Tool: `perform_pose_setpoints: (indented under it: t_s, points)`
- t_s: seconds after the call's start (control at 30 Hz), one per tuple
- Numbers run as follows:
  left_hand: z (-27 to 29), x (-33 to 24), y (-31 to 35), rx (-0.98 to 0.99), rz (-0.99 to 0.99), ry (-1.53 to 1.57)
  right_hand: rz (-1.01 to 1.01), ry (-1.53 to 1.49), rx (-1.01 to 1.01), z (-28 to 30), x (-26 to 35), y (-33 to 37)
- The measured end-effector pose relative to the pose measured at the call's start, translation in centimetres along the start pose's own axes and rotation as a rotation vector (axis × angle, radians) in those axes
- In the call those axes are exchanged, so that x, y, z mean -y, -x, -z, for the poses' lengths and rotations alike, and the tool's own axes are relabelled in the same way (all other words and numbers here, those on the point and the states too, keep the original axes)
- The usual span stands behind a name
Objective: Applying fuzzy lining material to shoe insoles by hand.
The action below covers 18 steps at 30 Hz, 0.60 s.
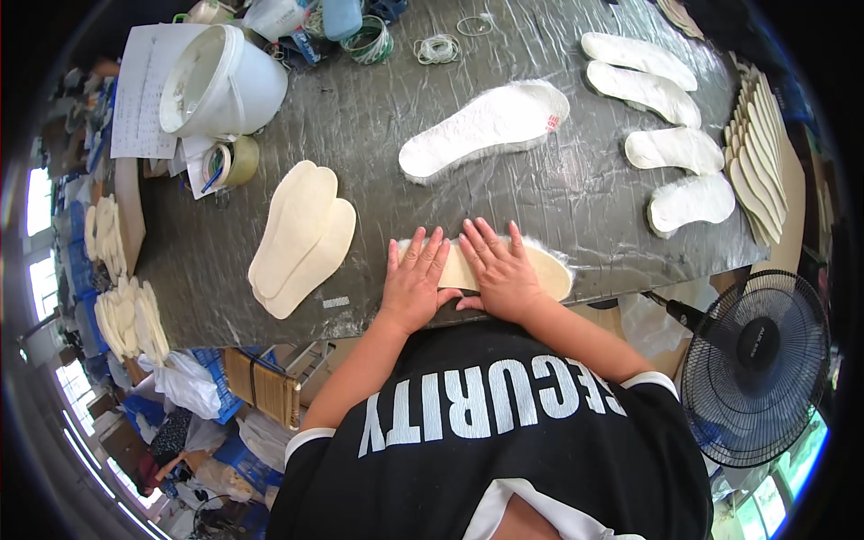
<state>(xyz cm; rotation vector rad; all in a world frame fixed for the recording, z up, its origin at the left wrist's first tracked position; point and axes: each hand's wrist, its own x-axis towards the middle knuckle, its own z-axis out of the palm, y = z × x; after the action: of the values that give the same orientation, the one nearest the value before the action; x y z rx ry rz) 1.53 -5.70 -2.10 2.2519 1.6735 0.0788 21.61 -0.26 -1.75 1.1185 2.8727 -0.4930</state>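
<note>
1. The left hand (416, 279) and right hand (502, 277) lie flat, fingers straight and slightly parted, gripping nothing; both rest on a cream insole (553, 274) with white fleece showing at its rim, beside the surface's (378, 171) near edge.
2. Uneven pressure could skew the cream layer against the fleece; a pull bodyward could carry it over the edge.
3. The electric fan (756, 360), if running (I cannot tell), could stir loose fibres.
4. A knock could spill the fanned cream insoles (758, 162) at the right.
5. Counts, nearest: one insole under the hands, one fan.
6. Left: two overlapping plain insoles (297, 243).
7. Farther: one central fleece insole (481, 133), four right-hand fleece insoles (691, 204); the fanned ones overlap too closely to count.
8. Far left: one white bucket (252, 85), one jar (242, 162).
</note>
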Motion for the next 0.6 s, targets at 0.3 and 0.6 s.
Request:
perform_pose_setpoints:
  t_s: [0.3, 0.6]
  points:
    - [-0.1, 0.4, 0.1, 0.047, 0.001, 0.009, -0.093, -0.032, -0.143, 1.8, -1.0, 2.9]
    - [-0.7, 0.7, -0.1, -0.113, -0.024, 0.039, -0.168, -0.128, -0.108, 1.0, -3.4, 5.2]
